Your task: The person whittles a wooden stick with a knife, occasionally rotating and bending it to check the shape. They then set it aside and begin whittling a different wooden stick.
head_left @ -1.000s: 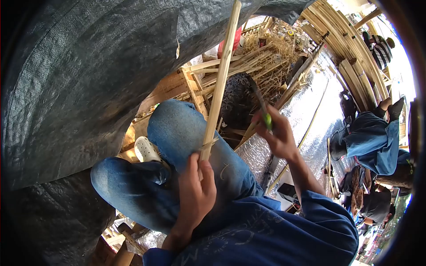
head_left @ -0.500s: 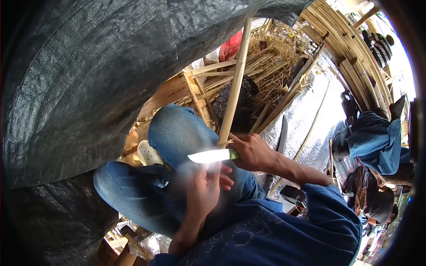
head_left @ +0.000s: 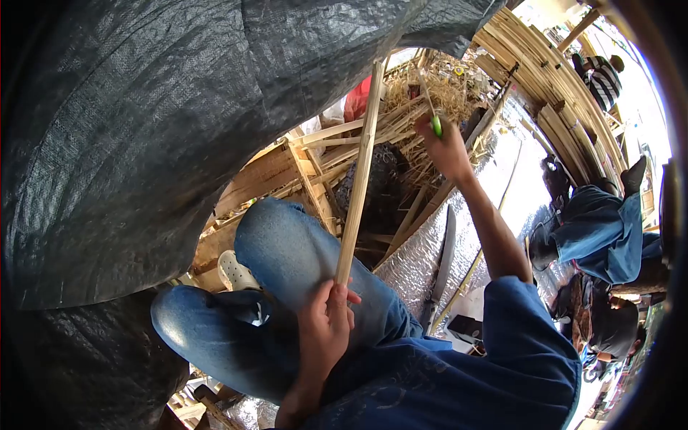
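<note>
A long pale stick, apparently split bamboo (head_left: 364, 154), slants upward past my knee. Its lower end is pinched between the thumb and fingers of my left hand (head_left: 326, 326), close to my lap. My right hand (head_left: 449, 154) is stretched forward, apart from the stick, and grips a knife (head_left: 436, 126) by its green handle. The knife's blade points away from me over a heap of shavings (head_left: 459, 89); it looks thin at this angle.
A large knife with a dark blade (head_left: 444, 251) and a phone (head_left: 466, 327) lie on silver foil sheeting (head_left: 412, 251) at my right. A black tarp (head_left: 143, 158) hangs on the left. Long bamboo strips (head_left: 545, 72) are stacked at upper right, with other people near them.
My right hand has carried the knife from the stick's lower end forward and up. My left hand stays by my lap with the stick, which has shifted slightly left and down.
</note>
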A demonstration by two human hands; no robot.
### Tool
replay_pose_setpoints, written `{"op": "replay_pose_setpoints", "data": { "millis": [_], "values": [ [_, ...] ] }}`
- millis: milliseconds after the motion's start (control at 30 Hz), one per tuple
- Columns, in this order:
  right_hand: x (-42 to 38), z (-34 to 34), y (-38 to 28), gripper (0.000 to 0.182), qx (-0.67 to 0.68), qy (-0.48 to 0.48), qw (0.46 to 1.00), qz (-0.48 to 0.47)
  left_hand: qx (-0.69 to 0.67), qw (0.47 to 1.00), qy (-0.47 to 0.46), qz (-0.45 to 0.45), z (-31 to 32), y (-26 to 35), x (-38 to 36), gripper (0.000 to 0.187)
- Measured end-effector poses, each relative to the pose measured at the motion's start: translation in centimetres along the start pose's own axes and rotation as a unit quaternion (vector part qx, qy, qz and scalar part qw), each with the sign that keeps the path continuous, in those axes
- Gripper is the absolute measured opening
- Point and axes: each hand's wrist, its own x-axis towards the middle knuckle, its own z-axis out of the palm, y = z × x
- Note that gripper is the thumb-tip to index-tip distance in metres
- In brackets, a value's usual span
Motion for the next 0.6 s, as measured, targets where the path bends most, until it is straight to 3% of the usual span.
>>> {"op": "replay_pose_setpoints", "data": {
  "millis": [67,100,167,200,300,400,433,533,600],
  "values": [
    [-2.1,-1.0,-3.8,0.016,0.132,-0.081,0.981,0.115,-0.007,1.0,-0.004,-0.006,0.1,-0.2,0.2,0.028],
    [-2.0,-1.5,-4.4,0.016,0.131,-0.082,0.981,0.117,-0.005,1.0,-0.01,-0.006,0.1,-0.2,0.3,0.028],
    [-2.3,-2.4,-5.1,0.022,0.412,-0.193,0.863,0.221,0.004,1.0,-0.024,-0.011,0.3,0.0,0.2,0.029],
    [-2.3,-2.5,-5.4,0.022,0.413,-0.189,0.862,0.226,0.003,0.999,-0.023,-0.023,0.3,0.2,0.1,0.029],
    [-1.4,-2.4,-5.9,0.02,0.336,-0.127,0.922,0.146,0.003,1.0,-0.026,-0.015,0.3,0.3,0.2,0.029],
    [-1.3,-1.8,-5.5,0.027,0.272,-0.157,0.943,0.112,0.02,0.999,-0.027,0.007,0.2,0.1,0.3,0.028],
    [-1.5,-2.2,-6.2,0.027,0.156,-0.147,0.974,0.066,0.038,0.999,-0.028,0.014,0.1,0.0,0.2,0.028],
    [-4.2,-1.3,-7.9,0.024,0.145,-0.179,0.973,-0.014,0.04,0.999,-0.013,0.008,0.4,-0.1,0.1,0.027],
    [-6.3,-0.6,-8.6,0.022,0.227,-0.233,0.937,-0.126,0.042,0.999,-0.011,0.005,0.5,-0.1,0.1,0.027]
  ]
}}
